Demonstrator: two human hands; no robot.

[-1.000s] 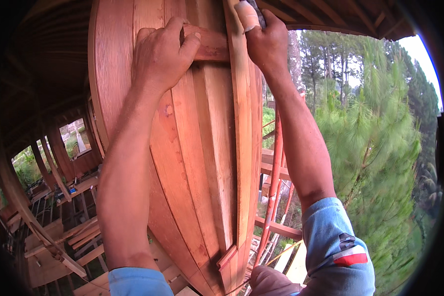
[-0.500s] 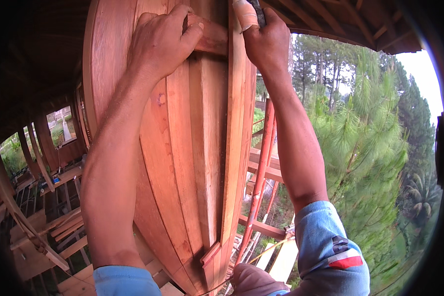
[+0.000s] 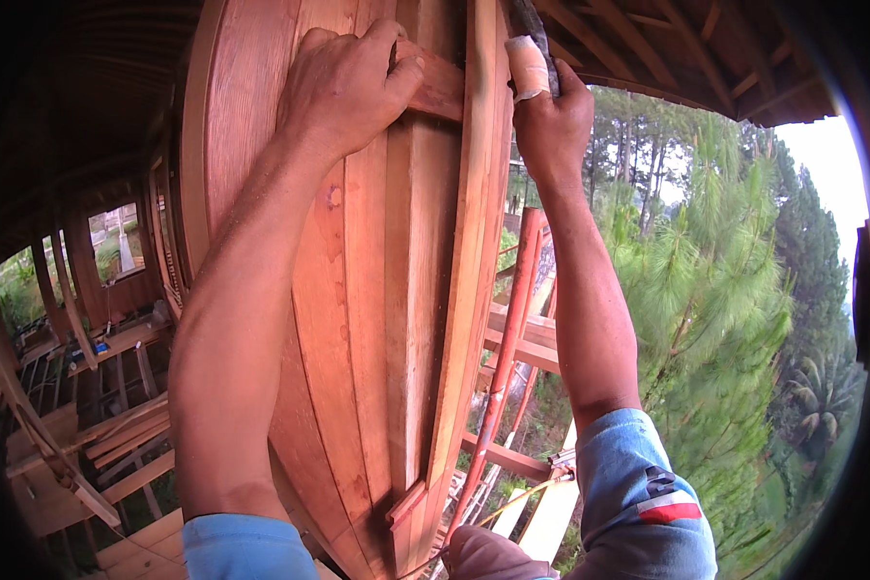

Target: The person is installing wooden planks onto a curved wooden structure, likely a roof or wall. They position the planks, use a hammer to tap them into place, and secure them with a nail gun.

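Observation:
My left hand point(image 3: 350, 95) is closed round a short reddish wooden block point(image 3: 439, 87), which lies across a tall wall of upright boards point(image 3: 362, 319). The block's right end meets a narrow vertical batten point(image 3: 462, 251) that juts from the wall. Just right of that batten, my right hand point(image 3: 555, 121) grips a dark, slender handle point(image 3: 536, 34). A pale wrap covers the thumb, and the tool's upper end runs out of the picture, so its kind is hidden. Lower down, a small red-brown wood piece point(image 3: 406, 505) sits against the batten's foot.
A red metal scaffold pole point(image 3: 507, 358) rises close to the wall's right side, with timber crosspieces point(image 3: 527, 345) behind it. Stacked planks point(image 3: 130, 435) lie below left, inside a wooden frame building. Roof beams point(image 3: 686, 48) hang over the upper right; pine trees point(image 3: 691, 290) stand beyond.
The wall and both hands sit slightly further right and lower in the picture. My right hand and the dark handle have come away from the batten's edge, to the right. The left hand keeps its hold.

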